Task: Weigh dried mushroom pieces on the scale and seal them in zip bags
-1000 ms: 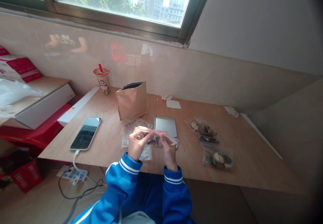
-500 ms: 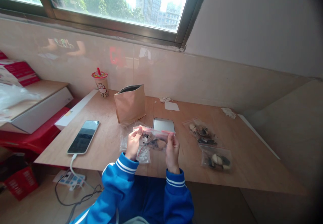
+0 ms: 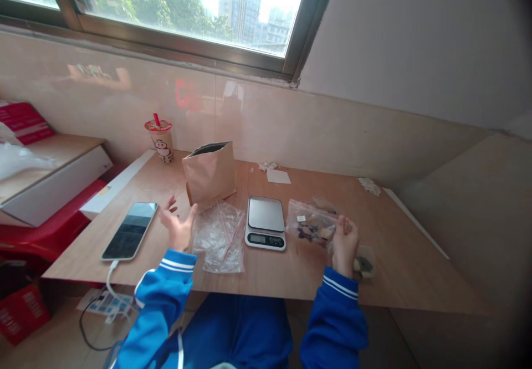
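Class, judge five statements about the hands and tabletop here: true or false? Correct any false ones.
1. The right hand holds a filled bag. True.
2. The left hand grips a cup. False: it is open and holds nothing.
3. The scale lies between the clear plastic bags and the right hand. True.
4. The brown pouch lies flat. False: it stands upright, top open.
5. A white cable runs to the phone. True.

A flat, clear plastic zip bag (image 3: pixel 316 215) was held by its right end, its top edge sloping down rightward. Irregular dark and tan pieces (image 3: pixel 310 232) lay inside; a small white rectangular label (image 3: pixel 301 219) showed toward its left.
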A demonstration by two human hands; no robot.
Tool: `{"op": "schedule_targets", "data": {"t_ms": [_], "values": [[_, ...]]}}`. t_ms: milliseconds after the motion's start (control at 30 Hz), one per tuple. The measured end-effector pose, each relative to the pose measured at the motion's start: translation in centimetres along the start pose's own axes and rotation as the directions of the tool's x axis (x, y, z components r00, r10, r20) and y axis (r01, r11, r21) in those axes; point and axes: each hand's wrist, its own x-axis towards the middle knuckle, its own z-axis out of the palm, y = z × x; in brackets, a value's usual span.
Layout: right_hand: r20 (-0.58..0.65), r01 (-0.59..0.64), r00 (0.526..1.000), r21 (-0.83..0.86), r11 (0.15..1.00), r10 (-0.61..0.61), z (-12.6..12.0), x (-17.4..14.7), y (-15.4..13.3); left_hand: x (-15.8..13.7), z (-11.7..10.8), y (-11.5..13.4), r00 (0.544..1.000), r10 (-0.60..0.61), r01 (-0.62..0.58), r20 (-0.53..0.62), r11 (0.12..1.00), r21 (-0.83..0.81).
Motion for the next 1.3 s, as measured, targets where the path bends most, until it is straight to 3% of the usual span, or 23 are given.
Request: {"op": "schedule_targets", "data": {"t_ms": [67, 133, 200, 300, 367, 467, 567, 667, 833, 967, 1033, 1067, 1200, 1233, 1300], "values": [[-0.117, 0.075, 0.987, -0.252, 0.965, -0.108, -0.6, 0.7, 0.8, 0.8, 0.0, -2.1, 0.998, 0.063, -0.063, -0.001, 0.996, 0.056], [-0.147, 0.186, 0.957, -0.356, 0.916, -0.251, -1.0, 0.0, 0.6, 1.9, 0.0, -4.1, 0.994, 0.048, -0.058, 0.093, 0.992, 0.108], [-0.072, 0.302, 0.940, -0.276, 0.913, -0.333, -1.0, -1.6, -0.7, 3.1, 0.3, -5.8, 0.981, 0.005, -0.023, 0.195, 0.995, 0.093], [0.149, 0.397, 0.909, -0.034, 0.917, -0.388, 0.0, -5.3, -3.9, 4.7, 1.5, -7.4, 0.948, -0.064, 0.058, 0.311, 0.998, 0.029], [0.318, 0.483, 0.816, 0.084, 0.871, -0.483, 1.1, -7.8, -6.4, 5.3, 2.6, -8.0, 0.901, -0.086, 0.115, 0.424, 0.993, -0.042], [0.511, 0.567, 0.614, 0.244, 0.787, -0.601, 3.3, -11.2, -9.9, 5.6, 3.5, -8.2, 0.853, -0.063, 0.099, 0.518, 0.994, -0.042], [0.583, 0.597, 0.457, 0.359, 0.717, -0.672, 5.6, -14.0, -12.1, 5.1, 3.2, -8.0, 0.881, -0.007, -0.004, 0.473, 1.000, 0.022], [0.610, 0.648, 0.373, 0.368, 0.667, -0.699, 7.3, -15.6, -13.0, 4.3, 2.4, -7.3, 0.894, 0.030, -0.051, 0.447, 0.998, 0.035], [0.601, 0.727, 0.386, 0.269, 0.632, -0.700, 8.3, -15.6, -12.9, 3.6, 2.0, -6.3, 0.901, 0.131, -0.128, 0.414, 0.991, -0.037], [0.505, 0.731, 0.483, 0.217, 0.647, -0.716, 8.5, -14.9, -12.1, 3.6, 2.1, -6.2, 0.911, 0.156, -0.154, 0.382, 0.987, -0.037], [0.477, 0.733, 0.506, 0.201, 0.650, -0.718, 8.6, -14.9, -11.7, 3.5, 2.2, -6.2, 0.906, 0.161, -0.160, 0.391, 0.986, -0.037], [0.484, 0.740, 0.494, 0.201, 0.641, -0.722, 8.7, -14.9, -11.5, 3.5, 2.2, -6.2, 0.907, 0.157, -0.157, 0.390, 0.987, -0.033], [0.604, 0.767, 0.362, 0.240, 0.595, -0.710, 8.7, -14.5, -11.2, 3.3, 2.1, -6.0, 0.921, 0.101, -0.110, 0.377, 0.994, 0.001], [0.628, 0.766, 0.353, 0.231, 0.600, -0.693, 8.6, -14.4, -11.3, 3.3, 2.1, -6.0, 0.922, 0.091, -0.101, 0.375, 0.995, 0.007], [0.639, 0.767, 0.381, 0.184, 0.614, -0.668, 8.6, -14.2, -11.4, 3.4, 2.1, -6.1, 0.923, 0.076, -0.088, 0.378, 0.996, 0.013]]}}
